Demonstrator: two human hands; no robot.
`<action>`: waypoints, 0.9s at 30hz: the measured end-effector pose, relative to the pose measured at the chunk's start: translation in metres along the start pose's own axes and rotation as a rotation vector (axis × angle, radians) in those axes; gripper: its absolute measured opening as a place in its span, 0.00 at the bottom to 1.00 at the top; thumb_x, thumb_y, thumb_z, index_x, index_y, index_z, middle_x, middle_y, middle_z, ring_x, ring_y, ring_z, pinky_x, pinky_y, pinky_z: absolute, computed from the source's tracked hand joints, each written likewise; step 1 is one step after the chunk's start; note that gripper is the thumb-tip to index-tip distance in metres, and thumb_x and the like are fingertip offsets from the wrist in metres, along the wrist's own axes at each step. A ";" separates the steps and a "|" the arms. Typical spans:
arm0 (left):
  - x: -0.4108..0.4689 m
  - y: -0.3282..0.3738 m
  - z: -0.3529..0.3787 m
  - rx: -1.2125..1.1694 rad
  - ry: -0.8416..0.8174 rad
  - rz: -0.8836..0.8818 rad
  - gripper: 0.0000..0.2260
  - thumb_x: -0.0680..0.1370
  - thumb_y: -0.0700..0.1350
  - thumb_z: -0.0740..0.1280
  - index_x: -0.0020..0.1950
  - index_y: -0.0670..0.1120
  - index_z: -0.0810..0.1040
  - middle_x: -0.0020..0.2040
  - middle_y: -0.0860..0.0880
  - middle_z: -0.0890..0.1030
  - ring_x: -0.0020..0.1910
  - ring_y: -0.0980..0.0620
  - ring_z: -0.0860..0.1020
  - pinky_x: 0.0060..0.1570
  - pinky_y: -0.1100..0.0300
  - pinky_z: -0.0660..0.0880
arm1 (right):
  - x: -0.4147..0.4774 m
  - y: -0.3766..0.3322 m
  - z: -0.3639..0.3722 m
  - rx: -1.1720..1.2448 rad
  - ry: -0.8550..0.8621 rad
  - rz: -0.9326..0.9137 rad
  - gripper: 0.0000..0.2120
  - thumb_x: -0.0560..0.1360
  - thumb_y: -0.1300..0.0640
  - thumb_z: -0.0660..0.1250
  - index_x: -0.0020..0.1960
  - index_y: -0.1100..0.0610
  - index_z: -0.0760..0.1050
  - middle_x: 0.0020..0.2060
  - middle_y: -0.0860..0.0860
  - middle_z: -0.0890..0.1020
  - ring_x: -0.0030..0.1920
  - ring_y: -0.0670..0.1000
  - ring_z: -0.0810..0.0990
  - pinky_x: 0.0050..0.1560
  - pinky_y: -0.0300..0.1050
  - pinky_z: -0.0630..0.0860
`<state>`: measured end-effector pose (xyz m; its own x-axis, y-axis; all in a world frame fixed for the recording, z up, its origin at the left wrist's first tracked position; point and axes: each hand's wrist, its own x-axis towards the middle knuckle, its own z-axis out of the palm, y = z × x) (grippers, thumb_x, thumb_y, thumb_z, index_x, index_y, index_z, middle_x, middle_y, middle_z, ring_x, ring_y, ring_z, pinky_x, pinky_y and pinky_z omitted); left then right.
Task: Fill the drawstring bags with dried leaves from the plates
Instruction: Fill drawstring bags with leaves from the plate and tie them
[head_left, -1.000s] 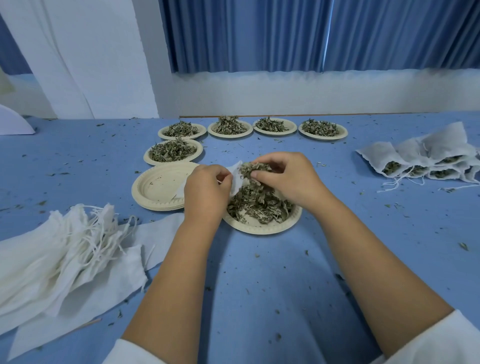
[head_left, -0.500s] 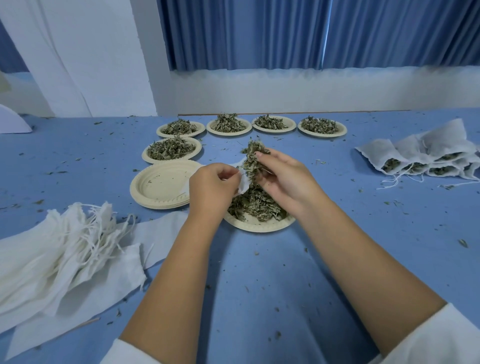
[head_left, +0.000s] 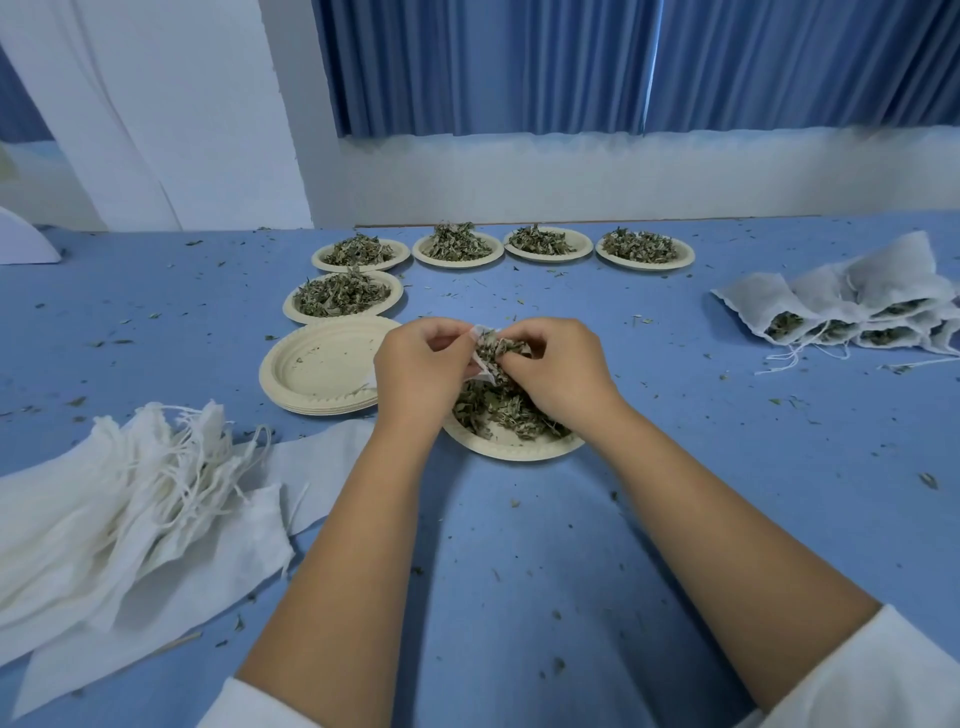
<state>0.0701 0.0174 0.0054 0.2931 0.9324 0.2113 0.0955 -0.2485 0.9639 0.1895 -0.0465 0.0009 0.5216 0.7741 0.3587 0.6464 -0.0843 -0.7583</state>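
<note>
My left hand (head_left: 415, 366) pinches the mouth of a small white drawstring bag (head_left: 483, 364) above the near plate (head_left: 511, 449), which holds a heap of dried leaves (head_left: 501, 408). My right hand (head_left: 558, 371) grips a clump of dried leaves (head_left: 498, 347) right at the bag's mouth. Most of the bag is hidden behind my fingers. Both hands touch over the plate's far side.
A stack of empty plates (head_left: 324, 366) lies left of my hands. Several leaf-filled plates (head_left: 343, 296) line the far side. Empty bags (head_left: 119, 499) are piled at the near left, filled bags (head_left: 857, 306) at the right. Leaf crumbs dot the blue table (head_left: 675, 467).
My right hand lifted a clump of leaves off the plate, raised it, then brought it down against the bag's mouth. My left hand stayed on the bag.
</note>
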 end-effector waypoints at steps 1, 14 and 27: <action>-0.001 0.000 0.000 0.023 -0.005 0.025 0.05 0.77 0.41 0.71 0.42 0.48 0.84 0.37 0.50 0.84 0.34 0.55 0.83 0.44 0.57 0.83 | -0.001 -0.001 0.000 -0.043 -0.016 -0.012 0.08 0.73 0.60 0.70 0.49 0.51 0.84 0.38 0.41 0.81 0.36 0.37 0.76 0.37 0.25 0.68; -0.004 -0.001 0.002 0.248 -0.060 0.152 0.05 0.77 0.41 0.69 0.47 0.48 0.85 0.40 0.56 0.83 0.39 0.54 0.84 0.49 0.53 0.80 | 0.003 -0.004 -0.007 0.309 -0.138 0.190 0.07 0.72 0.58 0.70 0.49 0.50 0.81 0.44 0.47 0.84 0.45 0.44 0.83 0.52 0.37 0.78; -0.002 0.001 0.000 -0.035 -0.073 0.068 0.09 0.80 0.38 0.66 0.44 0.50 0.80 0.38 0.51 0.82 0.34 0.62 0.81 0.41 0.65 0.80 | 0.007 0.004 -0.009 0.621 -0.077 0.345 0.08 0.68 0.54 0.78 0.46 0.54 0.83 0.42 0.48 0.86 0.38 0.43 0.82 0.38 0.34 0.75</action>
<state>0.0691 0.0152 0.0057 0.3665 0.8917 0.2657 0.0400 -0.3004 0.9530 0.2010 -0.0472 0.0053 0.5841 0.8115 0.0202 0.0032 0.0226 -0.9997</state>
